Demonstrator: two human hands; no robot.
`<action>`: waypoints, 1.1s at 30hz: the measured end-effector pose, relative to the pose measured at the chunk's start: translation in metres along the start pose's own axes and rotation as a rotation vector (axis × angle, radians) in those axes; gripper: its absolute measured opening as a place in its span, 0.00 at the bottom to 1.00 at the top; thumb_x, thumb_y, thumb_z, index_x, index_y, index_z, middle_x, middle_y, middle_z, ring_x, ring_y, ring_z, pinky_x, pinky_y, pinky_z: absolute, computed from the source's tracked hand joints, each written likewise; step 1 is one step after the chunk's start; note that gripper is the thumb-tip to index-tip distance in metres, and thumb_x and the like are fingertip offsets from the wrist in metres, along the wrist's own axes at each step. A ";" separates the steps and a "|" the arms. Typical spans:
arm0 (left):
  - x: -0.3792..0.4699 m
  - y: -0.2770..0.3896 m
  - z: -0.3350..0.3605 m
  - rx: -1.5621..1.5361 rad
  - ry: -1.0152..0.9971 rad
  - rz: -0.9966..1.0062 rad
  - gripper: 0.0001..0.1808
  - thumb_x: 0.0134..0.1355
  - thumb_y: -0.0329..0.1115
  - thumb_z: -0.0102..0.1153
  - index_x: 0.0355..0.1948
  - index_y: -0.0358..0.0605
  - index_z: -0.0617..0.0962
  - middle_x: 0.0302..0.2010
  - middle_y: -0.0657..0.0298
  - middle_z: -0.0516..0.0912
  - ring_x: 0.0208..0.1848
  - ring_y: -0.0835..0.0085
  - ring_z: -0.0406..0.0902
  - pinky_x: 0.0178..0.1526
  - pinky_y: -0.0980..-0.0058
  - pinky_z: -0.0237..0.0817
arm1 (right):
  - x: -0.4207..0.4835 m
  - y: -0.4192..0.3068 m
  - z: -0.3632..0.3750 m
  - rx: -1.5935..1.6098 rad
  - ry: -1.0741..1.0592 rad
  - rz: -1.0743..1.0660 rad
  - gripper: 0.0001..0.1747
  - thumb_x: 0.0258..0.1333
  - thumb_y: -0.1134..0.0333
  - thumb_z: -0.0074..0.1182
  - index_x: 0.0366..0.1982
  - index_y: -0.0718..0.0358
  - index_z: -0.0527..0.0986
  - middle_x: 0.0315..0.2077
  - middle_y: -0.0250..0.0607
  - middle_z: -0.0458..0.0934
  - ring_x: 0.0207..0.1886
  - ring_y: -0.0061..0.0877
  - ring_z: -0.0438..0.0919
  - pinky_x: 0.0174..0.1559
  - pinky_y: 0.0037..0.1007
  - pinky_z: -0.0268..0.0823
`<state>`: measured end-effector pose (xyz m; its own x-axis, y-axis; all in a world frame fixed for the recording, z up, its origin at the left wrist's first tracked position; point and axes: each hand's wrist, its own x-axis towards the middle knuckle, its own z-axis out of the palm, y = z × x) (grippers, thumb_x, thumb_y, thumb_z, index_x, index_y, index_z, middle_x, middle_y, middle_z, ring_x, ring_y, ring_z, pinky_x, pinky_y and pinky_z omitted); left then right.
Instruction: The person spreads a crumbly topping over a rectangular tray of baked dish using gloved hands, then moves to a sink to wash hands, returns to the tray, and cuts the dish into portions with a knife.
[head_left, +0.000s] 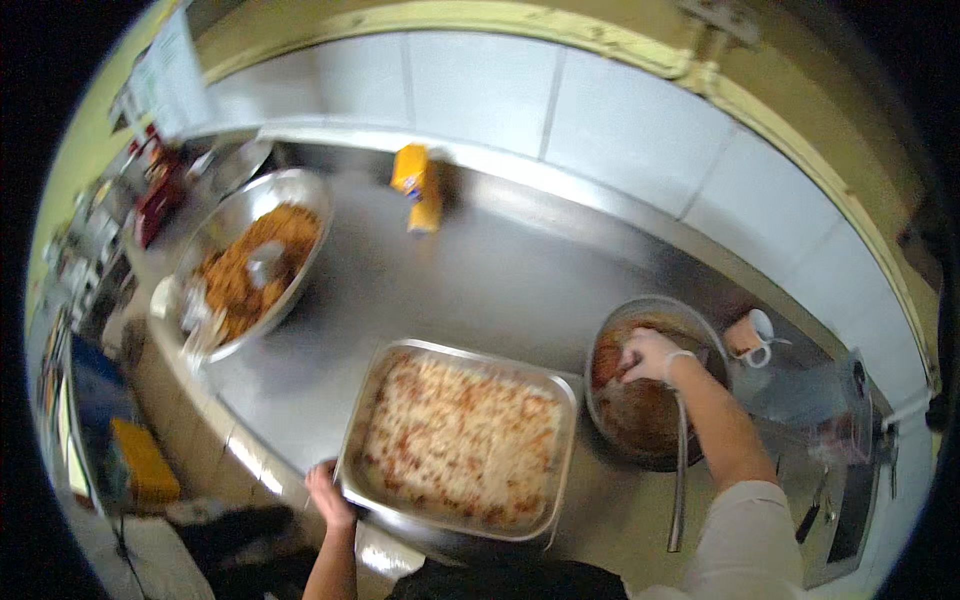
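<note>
A rectangular metal baking pan (459, 439) holds a layer of pale, shredded-looking topping with reddish bits showing through. My left hand (330, 495) touches the pan's left rim near its lower corner. Over a round pot (660, 450) with reddish-brown contents, my right hand (646, 356) reaches inside, its fingers bent together; whether they hold anything cannot be told. A thin clear glove or band shows at the right wrist. A metal handle (681, 480) extends from the pot towards me. At the left, a big metal bowl (315, 262) contains orange-brown crumbly food and a small metal cup (265, 264).
A yellow carton (420, 187) lies near the tiled wall. Right of the pot are a white and orange mug (748, 337) and a clear plastic container (840, 420). A dark-handled utensil (808, 521) lies at the lower right. The steel counter's front edge (255, 454) curves along the lower left.
</note>
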<state>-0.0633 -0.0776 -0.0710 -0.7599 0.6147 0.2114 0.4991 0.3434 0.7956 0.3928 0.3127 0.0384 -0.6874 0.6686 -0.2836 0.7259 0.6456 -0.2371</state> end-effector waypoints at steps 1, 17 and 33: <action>0.000 0.002 -0.001 0.119 0.002 0.134 0.24 0.65 0.46 0.33 0.34 0.40 0.78 0.34 0.51 0.77 0.43 0.55 0.69 0.54 0.61 0.53 | -0.004 -0.003 0.004 0.103 0.036 0.064 0.21 0.35 0.59 0.71 0.32 0.60 0.75 0.38 0.46 0.73 0.44 0.42 0.72 0.48 0.37 0.66; -0.001 0.019 -0.005 0.006 0.039 0.201 0.29 0.68 0.49 0.27 0.33 0.38 0.78 0.33 0.53 0.78 0.41 0.55 0.71 0.55 0.60 0.53 | -0.028 -0.048 0.055 0.281 0.412 0.287 0.13 0.43 0.71 0.62 0.33 0.61 0.73 0.36 0.49 0.71 0.46 0.44 0.71 0.50 0.37 0.64; 0.000 0.025 -0.009 -0.070 0.037 0.238 0.26 0.68 0.46 0.30 0.31 0.41 0.78 0.31 0.55 0.78 0.39 0.57 0.71 0.54 0.61 0.53 | -0.024 -0.132 0.004 1.499 0.380 0.189 0.05 0.42 0.80 0.52 0.26 0.65 0.73 0.20 0.36 0.73 0.22 0.20 0.72 0.25 0.22 0.65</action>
<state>-0.0544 -0.0756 -0.0467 -0.6399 0.6455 0.4170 0.6366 0.1413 0.7581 0.3140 0.2096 0.0726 -0.3844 0.8949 -0.2268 0.0003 -0.2456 -0.9694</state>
